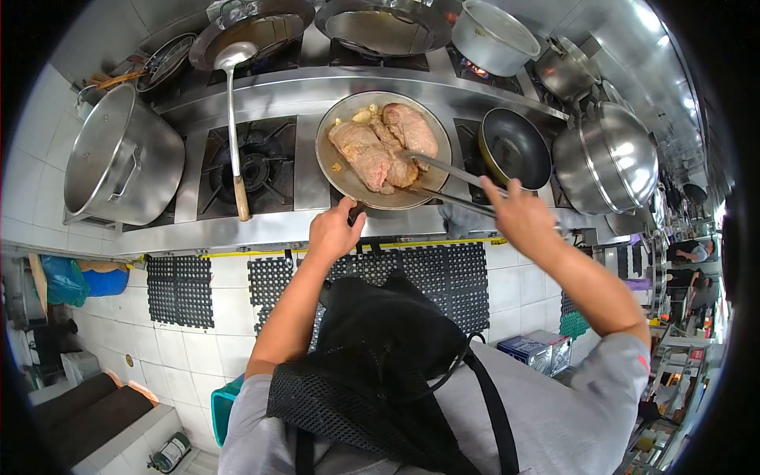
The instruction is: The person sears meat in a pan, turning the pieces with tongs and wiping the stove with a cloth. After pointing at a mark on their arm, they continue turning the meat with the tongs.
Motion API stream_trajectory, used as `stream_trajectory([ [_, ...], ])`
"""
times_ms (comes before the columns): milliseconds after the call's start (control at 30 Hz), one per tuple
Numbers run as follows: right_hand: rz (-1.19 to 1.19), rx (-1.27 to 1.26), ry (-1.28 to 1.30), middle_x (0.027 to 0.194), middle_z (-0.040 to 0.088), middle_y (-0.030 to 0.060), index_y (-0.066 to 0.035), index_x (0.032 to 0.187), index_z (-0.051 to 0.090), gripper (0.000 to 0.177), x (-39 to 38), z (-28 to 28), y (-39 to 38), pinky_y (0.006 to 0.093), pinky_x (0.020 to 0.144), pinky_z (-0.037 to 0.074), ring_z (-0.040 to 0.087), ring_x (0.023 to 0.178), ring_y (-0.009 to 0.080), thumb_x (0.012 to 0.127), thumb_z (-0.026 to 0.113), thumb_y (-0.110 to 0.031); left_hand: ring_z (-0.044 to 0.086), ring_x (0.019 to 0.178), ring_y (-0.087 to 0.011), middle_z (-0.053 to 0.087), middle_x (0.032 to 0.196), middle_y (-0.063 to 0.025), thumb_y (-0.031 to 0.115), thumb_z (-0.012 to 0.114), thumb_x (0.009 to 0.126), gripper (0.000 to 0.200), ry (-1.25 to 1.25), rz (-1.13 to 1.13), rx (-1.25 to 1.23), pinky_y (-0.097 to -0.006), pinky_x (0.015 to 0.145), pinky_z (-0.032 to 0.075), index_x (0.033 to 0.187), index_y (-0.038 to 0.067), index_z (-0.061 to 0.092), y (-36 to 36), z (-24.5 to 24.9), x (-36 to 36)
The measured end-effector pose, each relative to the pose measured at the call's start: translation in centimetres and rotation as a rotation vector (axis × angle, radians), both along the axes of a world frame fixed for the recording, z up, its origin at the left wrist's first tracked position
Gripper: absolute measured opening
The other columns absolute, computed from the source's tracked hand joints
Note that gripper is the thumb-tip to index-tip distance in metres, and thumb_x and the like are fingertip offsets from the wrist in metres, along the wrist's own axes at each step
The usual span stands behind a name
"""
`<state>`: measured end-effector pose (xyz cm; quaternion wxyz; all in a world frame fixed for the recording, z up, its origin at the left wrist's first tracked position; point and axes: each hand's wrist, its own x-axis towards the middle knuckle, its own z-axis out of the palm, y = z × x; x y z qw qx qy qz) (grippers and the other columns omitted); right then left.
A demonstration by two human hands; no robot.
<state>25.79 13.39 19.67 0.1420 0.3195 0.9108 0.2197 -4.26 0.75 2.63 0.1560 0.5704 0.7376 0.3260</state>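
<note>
A wide frying pan (326,163) sits on the stove in front of me, holding large browned pieces of meat (358,152) and some garlic cloves (362,116) near its far rim. My left hand (336,231) is closed round the pan's dark handle (356,212) at the near side. Metal tongs (453,169) are gripped in my right hand (522,219), to the right of the pan. Their arms are spread, and the tips reach the right-hand side of the meat, one at its top and one low beside it.
A ladle (235,134) lies across the left burner (255,165), beside a tall stockpot (131,170). To the right stand a black frying pan (514,146) and a domed steel pot (606,158). Woks (380,30) and an aluminium pot (492,39) line the back; flame shows under the pot.
</note>
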Motion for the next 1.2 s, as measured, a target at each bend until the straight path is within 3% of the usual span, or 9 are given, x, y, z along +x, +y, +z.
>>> stream_trajectory([
  [133, 0.0, 0.087, 0.085, 0.082, 0.055, 0.0092, -0.012, 0.15, 0.042, 0.071, 0.0, -7.9, -0.9, 0.0331, 0.048, 0.054, 0.063, 0.059, 0.0211, 0.082, 0.063, -0.011, 0.069, 0.072, -0.0388, 0.07, 0.077, -0.0175, 0.027, 0.068, 0.088, 0.027, 0.021, 0.008, 0.082, -0.0483, 0.066, 0.054, 0.105, 0.007, 0.061, 0.2, -1.2, -0.3],
  [267, -0.03, 0.058, 0.167, 0.078, 0.057, 0.0101, -0.008, 0.15, 0.041, 0.075, 0.0, -8.9, -1.2, 0.0348, 0.048, 0.054, 0.065, 0.058, 0.0234, 0.08, 0.065, -0.013, 0.069, 0.071, -0.0384, 0.07, 0.077, -0.0168, 0.027, 0.068, 0.088, 0.026, 0.021, 0.023, 0.083, -0.0478, 0.065, 0.054, 0.104, 0.008, 0.061, 0.1, -1.0, -0.7],
  [467, -0.197, -0.376, 0.249, 0.09, 0.068, 0.0245, 0.003, 0.148, 0.039, 0.078, 2.2, -7.4, -0.3, 0.0455, 0.069, 0.057, 0.07, 0.074, 0.0394, 0.079, 0.07, -0.02, 0.069, 0.07, -0.0382, 0.07, 0.075, -0.0169, 0.027, 0.068, 0.088, 0.025, -0.006, 0.069, 0.046, -0.0475, 0.064, 0.054, 0.103, 0.008, 0.061, 0.3, -0.4, -0.4],
  [533, -0.436, -0.726, 0.389, 0.099, 0.07, 0.0268, 0.007, 0.145, 0.041, 0.074, 2.4, -7.0, -0.4, 0.0438, 0.076, 0.056, 0.07, 0.082, 0.0407, 0.082, 0.069, -0.021, 0.069, 0.071, -0.0382, 0.07, 0.074, -0.0172, 0.027, 0.068, 0.088, 0.025, -0.011, 0.101, 0.012, -0.0474, 0.065, 0.054, 0.102, 0.008, 0.061, -0.1, -0.5, -0.4],
  [767, -0.59, -1.076, 0.63, 0.09, 0.072, 0.016, 0.007, 0.144, 0.043, 0.072, 4.6, -7.3, -0.6, 0.0364, 0.065, 0.055, 0.069, 0.075, 0.025, 0.083, 0.07, -0.019, 0.07, 0.071, -0.0377, 0.071, 0.077, -0.0179, 0.028, 0.07, 0.088, 0.026, 0.011, 0.115, 0.068, -0.0466, 0.065, 0.055, 0.101, 0.007, 0.062, -0.1, -0.6, -1.1],
  [933, -1.021, -1.798, 1.087, 0.074, 0.061, 0.0049, -0.006, 0.138, 0.051, 0.053, 6.2, -9.9, -1.6, 0.023, 0.039, 0.038, 0.052, 0.048, 0.0096, 0.091, 0.067, -0.021, 0.07, 0.072, -0.0374, 0.071, 0.076, -0.018, 0.028, 0.07, 0.088, 0.026, 0.008, 0.113, 0.08, -0.0463, 0.065, 0.055, 0.1, 0.006, 0.063, 0.0, -0.7, -1.3],
  [1000, -1.162, -2.085, 1.201, 0.076, 0.058, 0.0047, -0.013, 0.105, 0.052, 0.025, 6.0, -11.0, -2.8, 0.0236, 0.035, 0.033, 0.045, 0.043, 0.0073, 0.092, 0.066, -0.03, 0.07, 0.072, -0.0376, 0.071, 0.075, -0.0181, 0.028, 0.07, 0.088, 0.027, -0.007, 0.123, 0.06, -0.0466, 0.065, 0.055, 0.101, 0.006, 0.063, 0.0, -0.7, -1.3],
  [1133, -1.229, -2.727, 1.583, 0.081, 0.051, 0.0034, -0.015, 0.145, 0.044, 0.055, 5.0, -13.7, -6.2, 0.0239, 0.034, 0.032, 0.039, 0.043, 0.0075, 0.098, 0.054, -0.04, 0.07, 0.072, -0.0382, 0.071, 0.075, -0.0185, 0.029, 0.07, 0.088, 0.028, -0.008, 0.134, 0.072, -0.047, 0.065, 0.055, 0.102, 0.006, 0.063, 0.0, -0.9, -1.1],
  [1200, -1.162, -2.949, 1.731, 0.083, 0.051, 0.0041, -0.011, 0.148, 0.04, 0.057, 3.8, -14.6, -8.2, 0.0243, 0.036, 0.034, 0.041, 0.045, 0.0086, 0.099, 0.051, -0.04, 0.07, 0.072, -0.0385, 0.071, 0.076, -0.019, 0.029, 0.07, 0.088, 0.028, -0.023, 0.127, 0.039, -0.0473, 0.066, 0.055, 0.103, 0.006, 0.063, 0.0, -0.7, -1.0],
])
